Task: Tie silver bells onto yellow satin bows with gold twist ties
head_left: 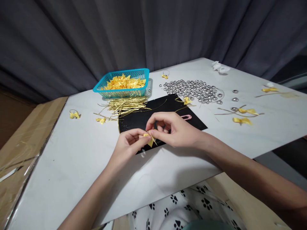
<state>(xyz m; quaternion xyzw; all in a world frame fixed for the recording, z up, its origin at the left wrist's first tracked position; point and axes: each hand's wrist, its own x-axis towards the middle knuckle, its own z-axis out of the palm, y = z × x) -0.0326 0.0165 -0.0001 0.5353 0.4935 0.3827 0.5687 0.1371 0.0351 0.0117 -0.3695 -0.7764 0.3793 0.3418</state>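
Between my two hands is a small yellow ribbon bow, held just above a black mat. My left hand pinches the bow between thumb and forefinger. With its thumb and forefinger, my right hand pinches a thin gold tie at the bow; the tie's end sticks out below the fingertips. Fingers partly cover the bow's middle. On the mat, a pink clip-like tool lies partly behind my right hand.
A turquoise basket of yellow bows stands at the back, with a bundle of gold ties before it. Silver beads are heaped to its right. Finished-looking bow pieces and loose bows lie at both sides. White crumpled paper sits far right.
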